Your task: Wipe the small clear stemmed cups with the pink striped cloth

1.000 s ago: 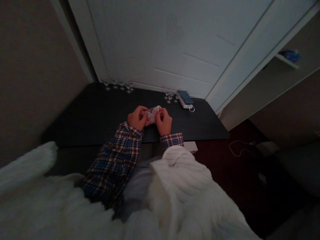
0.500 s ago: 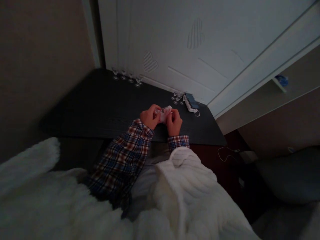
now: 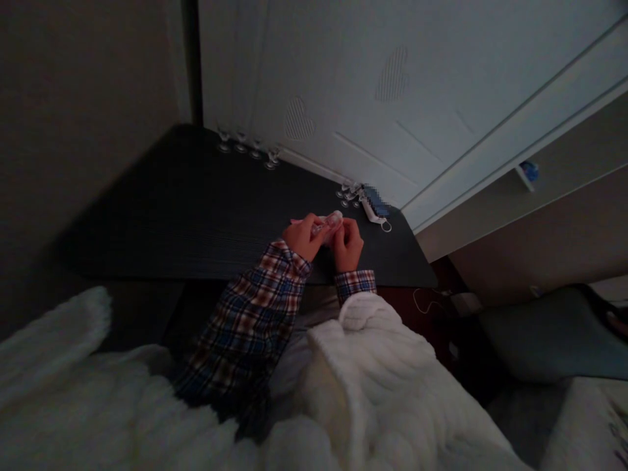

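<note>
Over the near side of the dark table (image 3: 161, 209), my left hand (image 3: 304, 239) is closed around a small clear glass (image 3: 330, 222), whose bowl and stem are partly covered by fingers. A pale pinkish cloth or tissue (image 3: 328, 239) is bunched against the glass between both hands. My right hand (image 3: 348, 245) pinches this cloth at the right side of the glass. Behind my hands stands a group of small stemmed glasses (image 3: 349, 193), beside a white box with a blurred top (image 3: 375, 204) and a ring-shaped loop.
More small stemmed glasses (image 3: 240, 144) form a row along the back left edge, close to the white panel (image 3: 343, 85). A thick white blanket or robe (image 3: 383, 366) covers my lap. On the floor at right lie a white cable (image 3: 426, 307) and a grey cushion-like thing (image 3: 540, 333).
Both hands have shifted slightly right and nearer to me in view. The left fingers now lie across the glass, and the cloth sits differently around it. The camera view has tilted a little.
</note>
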Action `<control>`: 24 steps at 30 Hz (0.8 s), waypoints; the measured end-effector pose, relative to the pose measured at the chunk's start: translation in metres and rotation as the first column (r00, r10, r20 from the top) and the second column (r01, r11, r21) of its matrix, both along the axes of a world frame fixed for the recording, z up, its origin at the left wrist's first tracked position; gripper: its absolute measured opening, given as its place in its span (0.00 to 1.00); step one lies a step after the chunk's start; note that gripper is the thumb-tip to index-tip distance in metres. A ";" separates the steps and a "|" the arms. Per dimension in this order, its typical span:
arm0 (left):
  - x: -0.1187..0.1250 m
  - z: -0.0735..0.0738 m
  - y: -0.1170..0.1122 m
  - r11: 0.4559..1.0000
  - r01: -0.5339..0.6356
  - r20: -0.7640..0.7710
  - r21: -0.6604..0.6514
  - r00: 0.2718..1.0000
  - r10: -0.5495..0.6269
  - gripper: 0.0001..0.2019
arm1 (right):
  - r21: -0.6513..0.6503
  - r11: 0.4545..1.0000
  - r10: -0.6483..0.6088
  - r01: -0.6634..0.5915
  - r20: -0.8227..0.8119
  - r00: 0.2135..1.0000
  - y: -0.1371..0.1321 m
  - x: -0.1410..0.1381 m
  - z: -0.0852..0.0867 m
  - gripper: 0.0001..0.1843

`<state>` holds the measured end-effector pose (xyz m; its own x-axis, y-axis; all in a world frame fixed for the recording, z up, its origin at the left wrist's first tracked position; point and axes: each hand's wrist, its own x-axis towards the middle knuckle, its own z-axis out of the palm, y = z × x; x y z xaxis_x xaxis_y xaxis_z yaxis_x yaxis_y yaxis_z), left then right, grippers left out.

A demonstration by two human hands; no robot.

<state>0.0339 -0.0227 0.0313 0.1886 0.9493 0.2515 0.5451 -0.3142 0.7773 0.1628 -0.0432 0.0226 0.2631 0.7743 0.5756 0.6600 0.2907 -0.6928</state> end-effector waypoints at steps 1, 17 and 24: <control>0.000 0.000 0.000 1.000 0.000 -0.010 -0.005 1.000 -0.001 0.18 | -0.004 1.000 0.004 -0.004 0.002 1.000 0.000 0.000 0.001 0.14; -0.024 0.012 -0.009 0.986 -0.067 -0.214 -0.153 0.976 0.033 0.14 | -0.051 0.998 0.048 -0.048 -0.003 0.999 0.015 -0.042 0.005 0.14; -0.024 0.013 -0.010 0.978 -0.040 -0.188 -0.204 0.982 0.001 0.16 | -0.089 0.996 0.030 -0.028 0.020 0.999 0.017 -0.040 0.003 0.14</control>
<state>0.0101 -0.0323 0.0443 0.1932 0.9811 0.0121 0.6910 -0.1448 0.7082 0.1224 -0.0258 0.0260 0.2285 0.8294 0.5097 0.6669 0.2480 -0.7026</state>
